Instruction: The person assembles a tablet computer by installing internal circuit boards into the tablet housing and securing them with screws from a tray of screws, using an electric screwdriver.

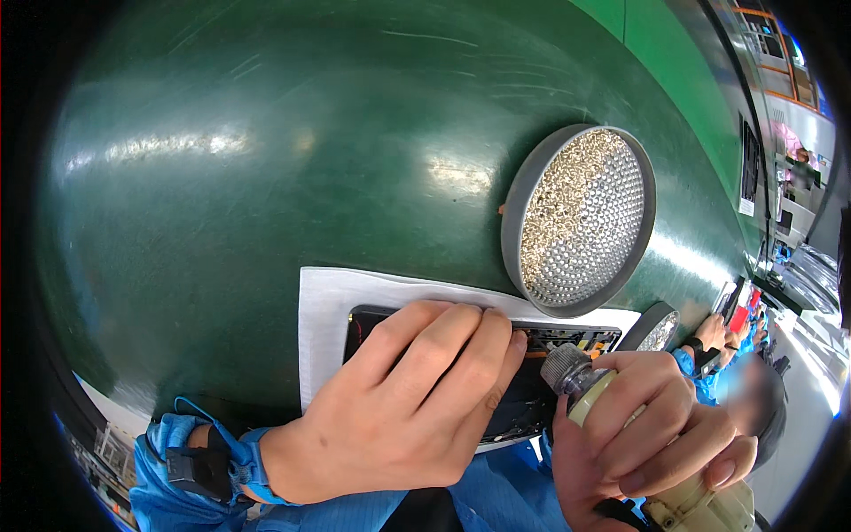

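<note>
Nearest you, over the blue cloth of your clothing (510, 492), your right hand (660, 426) is wrapped around a pale handheld tool (592, 397), fingers curled across its body, its knurled grey nose angled up and leftward over the device. Your left forearm enters from the lower left in a blue sleeve (155, 483), a blue wrist strap (259, 465) with a dark block at the wrist. Your left hand (412, 403) lies back-up across the device, fingers bent together, the tips near its far edge; whether it grips anything underneath, I cannot tell. That black device (523, 399), its circuitry partly exposed, sits before you between your hands, on a white sheet (321, 297). Just beyond stands a round grey dish (516, 204) with small gold-coloured pieces heaped on one side and rows of silvery dots on the other; a smaller dish (634, 332) is to its right. The dark green tabletop (266, 213) stretches away, scratched and glossy under reflected light. Farther right, a co-worker's hands (709, 335) are at the same bench, and beyond is an orange-framed rack (780, 58).
</note>
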`<state>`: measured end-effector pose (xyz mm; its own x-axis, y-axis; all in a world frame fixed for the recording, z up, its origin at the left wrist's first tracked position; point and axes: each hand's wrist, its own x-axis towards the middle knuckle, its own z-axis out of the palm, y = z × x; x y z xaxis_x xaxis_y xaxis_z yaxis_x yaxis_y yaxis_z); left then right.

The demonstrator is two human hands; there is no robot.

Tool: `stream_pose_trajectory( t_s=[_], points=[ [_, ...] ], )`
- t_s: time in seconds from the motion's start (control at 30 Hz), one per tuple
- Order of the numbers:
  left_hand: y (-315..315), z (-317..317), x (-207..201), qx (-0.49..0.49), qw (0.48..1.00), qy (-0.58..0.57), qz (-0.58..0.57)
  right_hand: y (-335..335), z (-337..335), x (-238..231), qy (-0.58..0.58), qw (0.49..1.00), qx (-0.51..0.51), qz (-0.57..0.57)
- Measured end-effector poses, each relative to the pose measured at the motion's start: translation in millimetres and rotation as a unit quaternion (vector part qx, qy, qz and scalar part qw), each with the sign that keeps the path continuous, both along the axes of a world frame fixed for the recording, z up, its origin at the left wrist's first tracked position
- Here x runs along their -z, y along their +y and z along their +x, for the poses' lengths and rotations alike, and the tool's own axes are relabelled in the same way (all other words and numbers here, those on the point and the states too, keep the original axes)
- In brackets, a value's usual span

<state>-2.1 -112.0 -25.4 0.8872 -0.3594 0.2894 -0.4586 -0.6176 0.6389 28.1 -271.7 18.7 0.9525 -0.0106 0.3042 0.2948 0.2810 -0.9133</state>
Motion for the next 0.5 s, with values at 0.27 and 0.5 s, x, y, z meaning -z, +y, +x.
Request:
stream_pose_trajectory(
  t_s=[0.27, 0.5],
  points=[
    [4, -1, 3, -0.007, 1.000, -0.012, 0.008, 6, 17, 13, -0.135, 0.986, -0.078, -0.053],
    [5, -2, 0, -0.003, 1.000, 0.003, -0.002, 6, 18, 16, -0.202, 0.972, -0.102, -0.070]
  ],
)
